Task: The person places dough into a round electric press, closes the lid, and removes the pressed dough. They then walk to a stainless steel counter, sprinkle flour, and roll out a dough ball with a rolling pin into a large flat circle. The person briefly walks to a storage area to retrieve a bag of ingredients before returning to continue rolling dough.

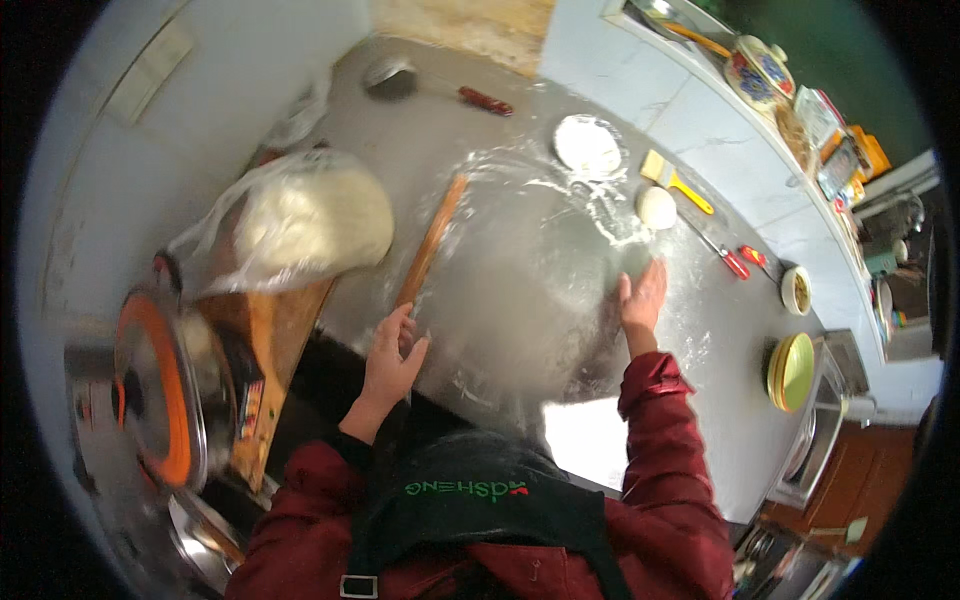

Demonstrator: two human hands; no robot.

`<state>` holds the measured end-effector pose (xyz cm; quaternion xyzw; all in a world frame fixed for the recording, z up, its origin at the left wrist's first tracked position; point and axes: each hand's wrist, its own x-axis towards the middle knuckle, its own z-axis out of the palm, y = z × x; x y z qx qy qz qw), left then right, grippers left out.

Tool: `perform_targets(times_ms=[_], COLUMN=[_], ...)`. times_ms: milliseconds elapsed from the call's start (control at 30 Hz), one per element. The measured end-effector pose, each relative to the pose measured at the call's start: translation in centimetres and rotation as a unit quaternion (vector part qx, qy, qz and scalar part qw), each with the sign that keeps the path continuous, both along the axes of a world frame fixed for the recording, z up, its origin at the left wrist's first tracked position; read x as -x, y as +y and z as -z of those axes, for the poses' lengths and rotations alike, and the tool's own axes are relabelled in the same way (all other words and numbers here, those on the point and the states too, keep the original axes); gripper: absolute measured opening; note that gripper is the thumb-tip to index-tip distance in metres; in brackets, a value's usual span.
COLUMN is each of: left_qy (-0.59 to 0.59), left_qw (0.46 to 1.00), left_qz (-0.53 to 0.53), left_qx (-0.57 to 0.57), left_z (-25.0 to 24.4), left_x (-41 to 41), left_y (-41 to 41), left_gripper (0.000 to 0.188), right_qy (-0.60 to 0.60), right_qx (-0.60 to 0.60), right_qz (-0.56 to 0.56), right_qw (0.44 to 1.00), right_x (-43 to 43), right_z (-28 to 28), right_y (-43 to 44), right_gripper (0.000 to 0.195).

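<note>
A wooden rolling pin (433, 241) lies slanting on the floured metal worktop (510, 300). My left hand (394, 349) is at its near end, thumb apart from the fingers; whether it grips the pin is unclear. My right hand (645, 300) reaches over the worktop, fingers extended and holding nothing, just below a round dough ball (656, 208). Beyond the ball is a round heap of white flour (589, 146), with flour streaks around it. A yellow-handled brush (677, 182) lies beside the ball. At the left, a large mass of dough (319, 217) sits in a clear plastic bag.
A ladle (390, 79) with a red handle lies at the back. Along the right are red-handled tools (733, 264), a small white bowl (796, 291) and stacked green bowls (791, 373). A lidded pot (161, 390) with an orange rim stands at the lower left.
</note>
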<state>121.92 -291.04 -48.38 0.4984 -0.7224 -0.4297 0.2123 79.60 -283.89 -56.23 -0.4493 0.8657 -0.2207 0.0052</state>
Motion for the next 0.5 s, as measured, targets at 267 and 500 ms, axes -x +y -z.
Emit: perform_targets(times_ms=[267,500], left_qy=[-0.127,-0.084], left_qw=[0.970,0.976], left_qz=[0.163,0.162], left_qx=[0.129,0.118], left_z=[7.8,8.2], left_x=[5.5,8.6], left_y=[-13.4,-21.2], left_gripper=[0.059,0.056], right_qy=[-0.014,-0.047], right_qx=[0.081,-0.089], right_qz=[-0.116,0.021], right_qw=[0.990,0.995], right_x=[-3.3,4.2], right_z=[0.6,-1.6], right_y=[-10.0,-24.1], right_gripper=[0.060,0.067])
